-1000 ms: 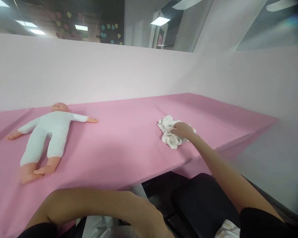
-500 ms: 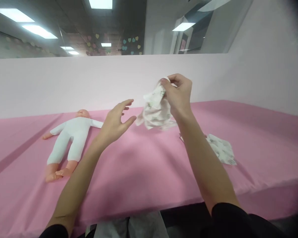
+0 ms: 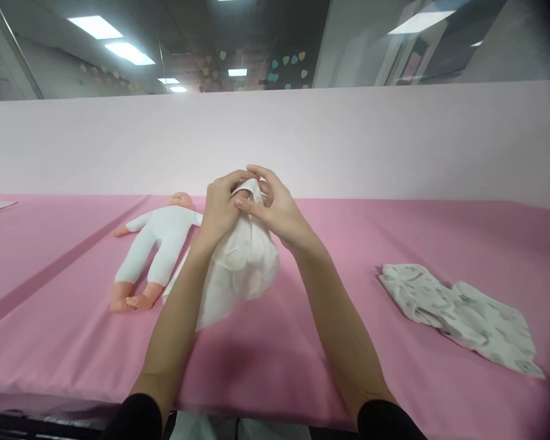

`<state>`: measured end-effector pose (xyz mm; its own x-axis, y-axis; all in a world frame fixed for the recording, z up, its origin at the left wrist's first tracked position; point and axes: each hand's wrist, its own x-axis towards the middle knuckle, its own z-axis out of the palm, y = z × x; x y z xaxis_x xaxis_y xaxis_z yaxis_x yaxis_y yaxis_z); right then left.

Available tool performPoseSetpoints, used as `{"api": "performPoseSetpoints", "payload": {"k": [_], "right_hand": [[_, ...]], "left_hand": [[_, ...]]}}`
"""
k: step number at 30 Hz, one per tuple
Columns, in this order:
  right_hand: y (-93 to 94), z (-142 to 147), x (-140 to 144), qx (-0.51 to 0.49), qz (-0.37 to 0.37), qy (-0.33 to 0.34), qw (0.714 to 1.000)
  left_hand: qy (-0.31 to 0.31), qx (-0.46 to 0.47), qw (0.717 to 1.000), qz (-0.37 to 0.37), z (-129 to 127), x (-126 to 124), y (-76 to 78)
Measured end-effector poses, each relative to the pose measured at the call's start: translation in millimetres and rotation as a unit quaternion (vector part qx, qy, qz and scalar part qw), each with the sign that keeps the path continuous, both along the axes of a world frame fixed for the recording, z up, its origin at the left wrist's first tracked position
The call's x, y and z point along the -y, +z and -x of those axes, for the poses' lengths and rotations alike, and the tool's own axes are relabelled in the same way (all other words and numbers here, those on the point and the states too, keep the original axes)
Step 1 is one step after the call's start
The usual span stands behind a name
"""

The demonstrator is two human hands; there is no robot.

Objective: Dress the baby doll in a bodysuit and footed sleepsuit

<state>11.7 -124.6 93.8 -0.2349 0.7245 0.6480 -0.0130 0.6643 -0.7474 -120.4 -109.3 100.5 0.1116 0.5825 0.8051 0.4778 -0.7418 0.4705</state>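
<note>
In the head view, a small white baby garment of soft printed cloth (image 3: 241,269) is held up above the pink cloth-covered table (image 3: 302,342), gripped at its top edge by both hands. The left hand (image 3: 220,208) and the right hand (image 3: 275,208) are closed on that edge, fingertips pinched close together and almost touching each other, so neither hand is the nearer one. The garment hangs straight down from the grip, its long axis roughly vertical, its lower edge low over the table between the forearms.

A soft baby doll in a white bodysuit (image 3: 158,244) lies on its back to the left, just beside the left forearm, its head toward the pale pink back wall (image 3: 394,146) and its feet toward the near edge. A second white printed garment (image 3: 462,315) lies crumpled well apart to the right. Open pink surface is seen between that garment and the right arm, and along the near edge.
</note>
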Motion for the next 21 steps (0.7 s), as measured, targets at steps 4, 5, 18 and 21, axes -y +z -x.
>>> {"api": "performPoseSetpoints", "payload": {"k": [4, 5, 18, 21], "right_hand": [[-3.5, -11, -7, 0.030, -0.018, -0.031, 0.999], [-4.5, -14, -10, 0.038, -0.026, -0.059, 0.997], [12.2, -71, -21, -0.315, -0.041, -0.343, 0.884], [12.3, -96, -18, -0.263, -0.024, -0.350, 0.898]], "left_hand": [[0.032, -0.028, 0.999, -0.010, 2, 3, 1.3], [0.041, -0.029, 0.999, -0.015, 3, 4, 1.6], [0.121, 0.016, 0.989, -0.085, 50, 9, 12.8], [0.073, 0.037, 0.994, -0.075, 55, 19, 17.7]]}}
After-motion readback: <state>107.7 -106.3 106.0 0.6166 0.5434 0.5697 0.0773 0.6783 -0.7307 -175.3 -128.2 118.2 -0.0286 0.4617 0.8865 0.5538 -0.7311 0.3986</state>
